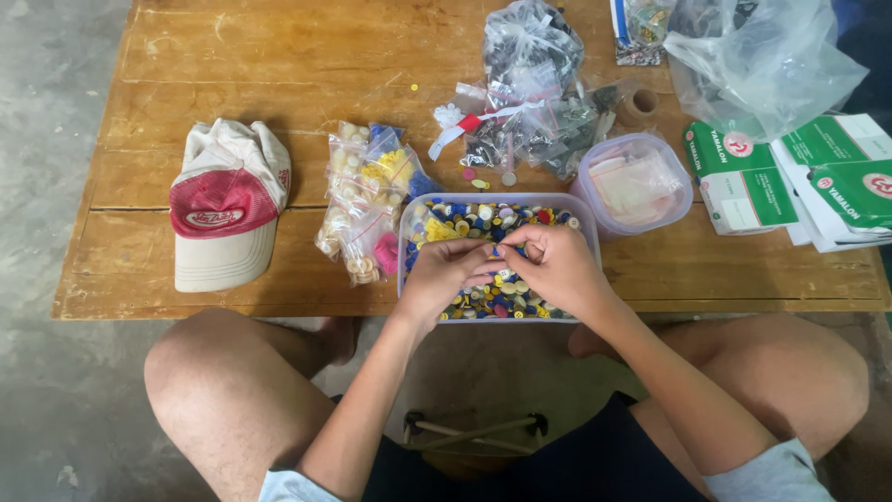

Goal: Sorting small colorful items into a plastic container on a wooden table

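A clear rectangular plastic tub (405, 244) sits at the near edge of a wooden table (307, 65), filled with several small round pieces in blue, yellow, white and red (469, 217). My left hand (444, 272) and my right hand (556, 264) are both over the tub, fingertips meeting in the middle. They pinch a small blue piece (502, 251) between them; which hand grips it I cannot tell.
A red and cream cap (225, 204) lies on the left. Small clear bags of pale, yellow and pink pieces (367, 200) lie beside the tub. Behind stand a round lidded container (634, 181), bags of dark parts (530, 93), a large clear bag (762, 56) and green-white boxes (743, 177).
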